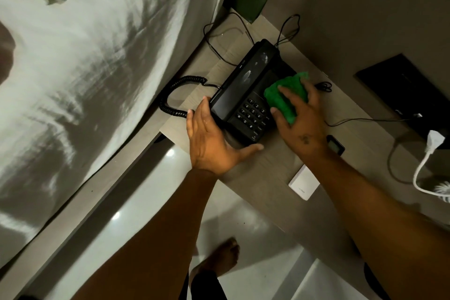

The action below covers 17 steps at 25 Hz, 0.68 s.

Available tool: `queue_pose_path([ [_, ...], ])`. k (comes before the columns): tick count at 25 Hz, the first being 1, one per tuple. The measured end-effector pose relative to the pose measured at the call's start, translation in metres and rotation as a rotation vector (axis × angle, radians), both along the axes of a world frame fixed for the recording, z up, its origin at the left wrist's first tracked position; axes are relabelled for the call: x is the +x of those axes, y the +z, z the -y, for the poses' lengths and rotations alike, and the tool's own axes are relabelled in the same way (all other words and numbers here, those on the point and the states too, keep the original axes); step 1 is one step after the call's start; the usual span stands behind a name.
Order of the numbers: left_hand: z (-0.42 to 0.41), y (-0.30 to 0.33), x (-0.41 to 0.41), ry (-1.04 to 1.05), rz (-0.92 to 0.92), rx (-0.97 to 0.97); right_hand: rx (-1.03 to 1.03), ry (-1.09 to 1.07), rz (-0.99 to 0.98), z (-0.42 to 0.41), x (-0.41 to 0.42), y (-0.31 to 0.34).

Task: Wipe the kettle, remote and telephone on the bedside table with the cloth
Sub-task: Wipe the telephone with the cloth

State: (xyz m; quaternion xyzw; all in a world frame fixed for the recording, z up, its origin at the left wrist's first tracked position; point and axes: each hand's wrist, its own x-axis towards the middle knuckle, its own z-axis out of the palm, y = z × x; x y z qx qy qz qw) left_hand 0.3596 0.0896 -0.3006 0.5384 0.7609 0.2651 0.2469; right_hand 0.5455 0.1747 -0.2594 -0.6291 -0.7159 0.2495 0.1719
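Note:
A black telephone (246,90) with a keypad and its handset in the cradle stands on the wooden bedside table (267,173). My left hand (209,139) grips the phone's near left corner, thumb along the front edge. My right hand (302,119) presses a green cloth (285,95) onto the phone's right side, beside the keypad. The coiled handset cord (175,95) loops off the table's left edge. No kettle or remote shows in this view.
A white bed (85,68) lies along the left. On the table are thin black cables (226,39), a small white box (304,184), a small black device (336,145) and a white plug with cord (433,143). A dark panel (401,85) sits at right. My foot (219,260) is on the tiled floor.

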Motion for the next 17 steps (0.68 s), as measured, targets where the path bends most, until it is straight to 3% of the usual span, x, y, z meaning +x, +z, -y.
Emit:
queue_pose_path([
  [3, -0.002, -0.002, -0.002, 0.086, 0.090, 0.061, -0.021, -0.023, -0.058, 0.000, 0.002, 0.000],
  [9, -0.006, -0.012, 0.002, 0.102, -0.050, 0.120, 0.021, -0.077, -0.069, -0.001, -0.007, 0.008],
  [14, -0.006, -0.014, 0.002, 0.095, -0.084, 0.123, 0.053, -0.334, -0.130, -0.023, -0.015, 0.026],
  [17, -0.006, -0.015, 0.002, 0.093, -0.086, 0.139, 0.165, -0.171, -0.087, -0.036, -0.039, 0.040],
])
